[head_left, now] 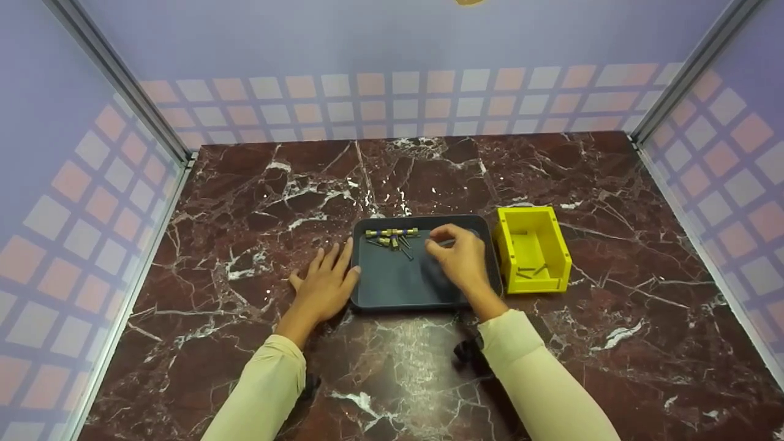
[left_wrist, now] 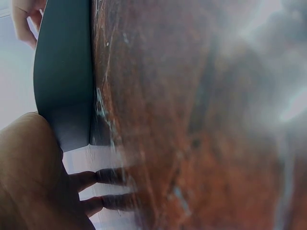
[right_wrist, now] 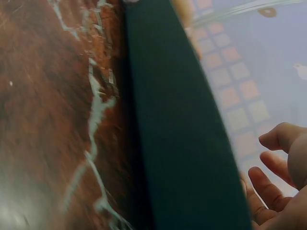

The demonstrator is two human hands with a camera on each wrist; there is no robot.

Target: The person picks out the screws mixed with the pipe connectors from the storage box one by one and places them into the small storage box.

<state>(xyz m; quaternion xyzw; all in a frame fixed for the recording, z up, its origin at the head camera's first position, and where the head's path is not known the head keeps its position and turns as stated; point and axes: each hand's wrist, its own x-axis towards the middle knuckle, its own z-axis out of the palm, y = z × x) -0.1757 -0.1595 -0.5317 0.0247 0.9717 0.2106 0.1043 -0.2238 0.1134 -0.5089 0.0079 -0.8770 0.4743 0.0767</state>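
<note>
A dark grey tray lies on the table, its side wall filling the middle of the right wrist view. Near its back left corner sit brass fittings with blue bands and several loose screws. My left hand rests beside the tray's left side, fingers spread on the tabletop and thumb against the rim. Over the right half of the tray hovers my right hand, fingers loosely bent. In the right wrist view its thumb and fingers stand apart, with nothing visible between them.
Close to the tray's right side stands a yellow bin with several screws inside. The red-brown marbled table is bounded by panels at the back and both sides. A small black object shows near my right sleeve.
</note>
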